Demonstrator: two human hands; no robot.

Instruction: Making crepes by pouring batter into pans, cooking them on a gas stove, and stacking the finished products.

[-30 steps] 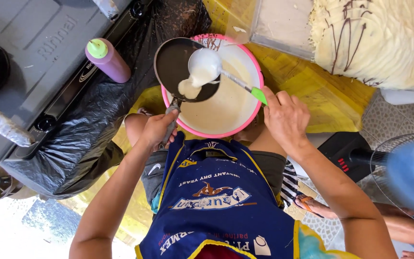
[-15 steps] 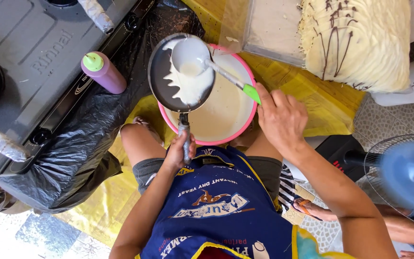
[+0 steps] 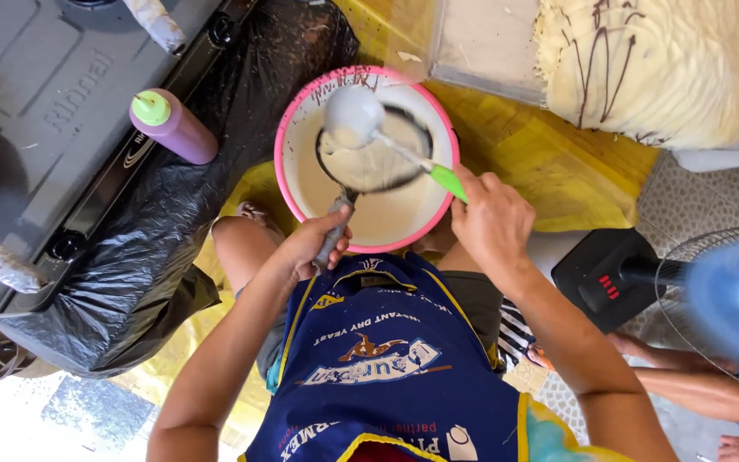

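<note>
The pink-rimmed bowl (image 3: 368,229) of batter is sitting centre. The small pan (image 3: 375,162), now coated, has moved right over it. The left hand (image 3: 311,244) is gripping its handle; the right hand (image 3: 491,218) is gripping the green-handled ladle (image 3: 354,115), raised above the pan.

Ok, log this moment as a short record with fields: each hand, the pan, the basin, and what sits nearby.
left hand: grip closed on the handle of a small dark frying pan
right hand: holds a green-handled ladle, bowl of the ladle over the pan
pan: coated with pale batter, held above the basin
basin: pink rim, holds pale batter
left side: purple squeeze bottle with green cap on a grey stove
right side: blue fan
top right: heap of pale crepes
</note>
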